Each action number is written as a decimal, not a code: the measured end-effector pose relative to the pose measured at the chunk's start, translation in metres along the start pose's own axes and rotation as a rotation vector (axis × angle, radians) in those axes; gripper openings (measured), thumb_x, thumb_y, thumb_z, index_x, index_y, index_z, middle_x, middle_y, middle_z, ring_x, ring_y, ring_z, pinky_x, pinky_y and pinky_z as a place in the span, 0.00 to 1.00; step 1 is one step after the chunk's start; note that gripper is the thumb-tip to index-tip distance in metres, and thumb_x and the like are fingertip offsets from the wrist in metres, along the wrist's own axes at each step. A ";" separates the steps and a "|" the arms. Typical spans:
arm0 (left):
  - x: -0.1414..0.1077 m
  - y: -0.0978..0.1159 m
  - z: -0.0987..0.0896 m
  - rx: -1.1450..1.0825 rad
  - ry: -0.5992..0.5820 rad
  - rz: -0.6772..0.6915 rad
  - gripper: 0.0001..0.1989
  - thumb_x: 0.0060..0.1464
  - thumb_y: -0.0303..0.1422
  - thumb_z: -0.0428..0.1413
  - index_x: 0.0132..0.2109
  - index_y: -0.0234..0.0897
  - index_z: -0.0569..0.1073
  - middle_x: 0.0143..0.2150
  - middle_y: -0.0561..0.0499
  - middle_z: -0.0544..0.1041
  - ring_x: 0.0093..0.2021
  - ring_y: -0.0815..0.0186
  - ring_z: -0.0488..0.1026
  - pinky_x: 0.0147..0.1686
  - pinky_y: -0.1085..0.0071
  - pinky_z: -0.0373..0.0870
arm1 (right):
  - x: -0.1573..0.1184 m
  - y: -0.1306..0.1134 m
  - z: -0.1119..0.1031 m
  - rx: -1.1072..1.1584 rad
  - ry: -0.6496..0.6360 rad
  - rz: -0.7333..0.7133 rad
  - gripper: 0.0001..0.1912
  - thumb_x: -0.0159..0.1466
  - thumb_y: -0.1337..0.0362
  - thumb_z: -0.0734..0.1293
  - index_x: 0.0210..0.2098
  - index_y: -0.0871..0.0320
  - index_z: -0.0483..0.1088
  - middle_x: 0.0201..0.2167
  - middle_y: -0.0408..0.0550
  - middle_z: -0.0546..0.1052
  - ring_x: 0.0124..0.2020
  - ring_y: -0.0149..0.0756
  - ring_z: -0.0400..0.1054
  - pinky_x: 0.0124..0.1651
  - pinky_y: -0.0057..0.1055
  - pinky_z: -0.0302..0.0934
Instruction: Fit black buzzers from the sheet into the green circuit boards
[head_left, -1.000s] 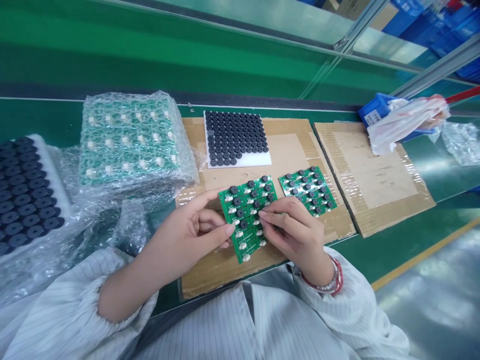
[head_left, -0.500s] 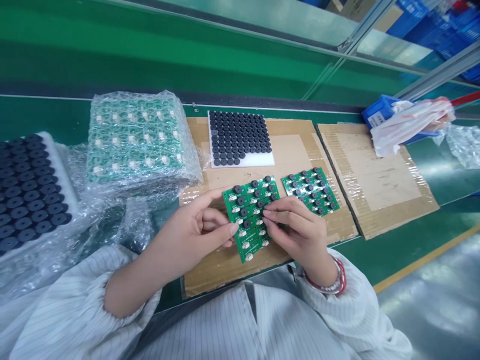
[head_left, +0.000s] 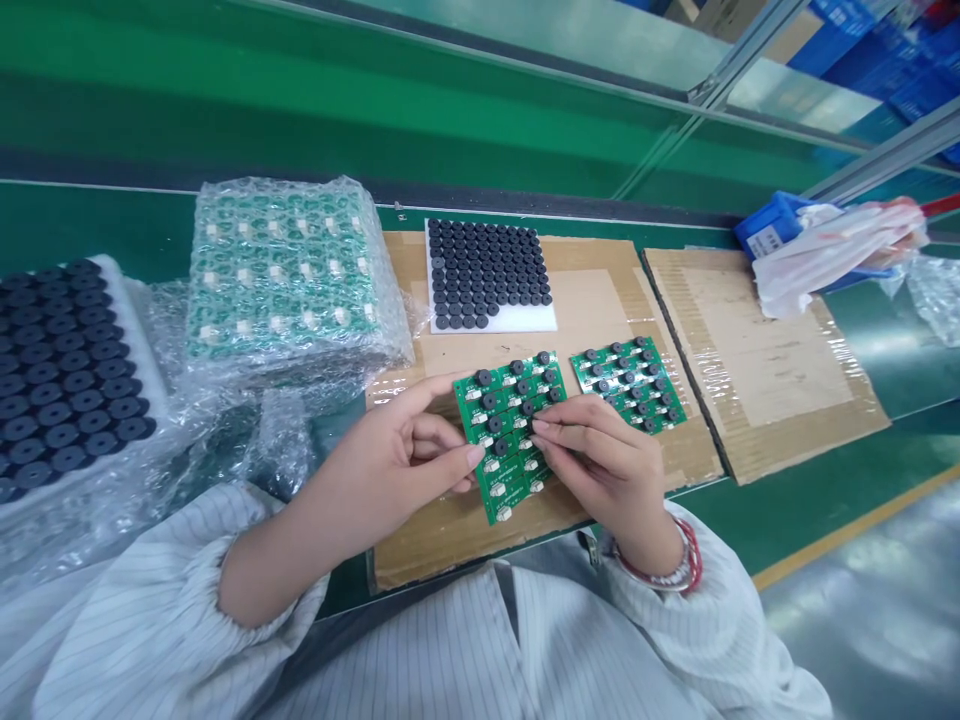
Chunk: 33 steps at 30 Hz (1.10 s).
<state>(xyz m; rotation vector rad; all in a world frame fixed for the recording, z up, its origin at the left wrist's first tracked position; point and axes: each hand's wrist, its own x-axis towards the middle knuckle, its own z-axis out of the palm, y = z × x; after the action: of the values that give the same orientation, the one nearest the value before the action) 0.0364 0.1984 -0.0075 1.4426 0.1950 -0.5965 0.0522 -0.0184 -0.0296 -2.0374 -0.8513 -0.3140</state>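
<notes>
My left hand (head_left: pixel 409 450) grips the left edge of a green circuit board panel (head_left: pixel 512 485), thumb on top and fingers curled underneath. The panel is tilted above the cardboard and carries rows of small white connectors. Round black buzzers (head_left: pixel 484 378) sit on its upper part, while the lower left rows show bare green. With fingertips pinched together at the middle of the board, my right hand (head_left: pixel 607 455) holds a black buzzer (head_left: pixel 532 424), mostly covered by the fingers. Just right of it, a second panel (head_left: pixel 628 382) with buzzers all over lies on the cardboard.
Behind the board, a white foam sheet (head_left: pixel 525 318) bears rows of black buzzers. Bubble-wrapped panels (head_left: pixel 289 270) are stacked to the left, beside another buzzer-filled foam sheet (head_left: pixel 142 350). Cardboard (head_left: pixel 772 360) and a blue bin (head_left: pixel 780 225) with plastic bags are on the right.
The whole view has shifted slightly, so everything appears a little further right. Both hands keep nearly the same hold at the board.
</notes>
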 end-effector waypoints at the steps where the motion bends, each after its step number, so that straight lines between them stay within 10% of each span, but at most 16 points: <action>1: 0.000 -0.001 0.000 -0.001 0.002 0.004 0.33 0.47 0.34 0.60 0.58 0.33 0.57 0.23 0.58 0.75 0.26 0.71 0.75 0.31 0.76 0.72 | 0.000 0.000 0.000 0.005 0.003 0.003 0.15 0.60 0.79 0.67 0.42 0.57 0.72 0.38 0.50 0.74 0.39 0.39 0.68 0.40 0.41 0.67; 17: -0.001 -0.002 -0.002 0.009 -0.014 0.001 0.33 0.48 0.35 0.60 0.59 0.35 0.56 0.24 0.58 0.76 0.27 0.69 0.75 0.32 0.74 0.72 | 0.000 -0.002 -0.001 -0.001 0.013 0.025 0.13 0.60 0.78 0.66 0.41 0.57 0.72 0.38 0.51 0.75 0.39 0.40 0.69 0.41 0.42 0.67; 33: -0.001 -0.003 0.000 -0.071 -0.009 0.026 0.33 0.47 0.35 0.62 0.58 0.37 0.58 0.24 0.58 0.76 0.25 0.71 0.76 0.29 0.78 0.73 | -0.007 0.001 -0.006 0.190 0.160 0.345 0.13 0.62 0.72 0.67 0.46 0.53 0.71 0.38 0.47 0.73 0.39 0.38 0.68 0.39 0.33 0.66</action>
<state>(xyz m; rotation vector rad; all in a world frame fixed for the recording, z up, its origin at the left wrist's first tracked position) 0.0337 0.1985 -0.0099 1.3721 0.1888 -0.5694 0.0478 -0.0269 -0.0306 -1.9098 -0.4052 -0.1913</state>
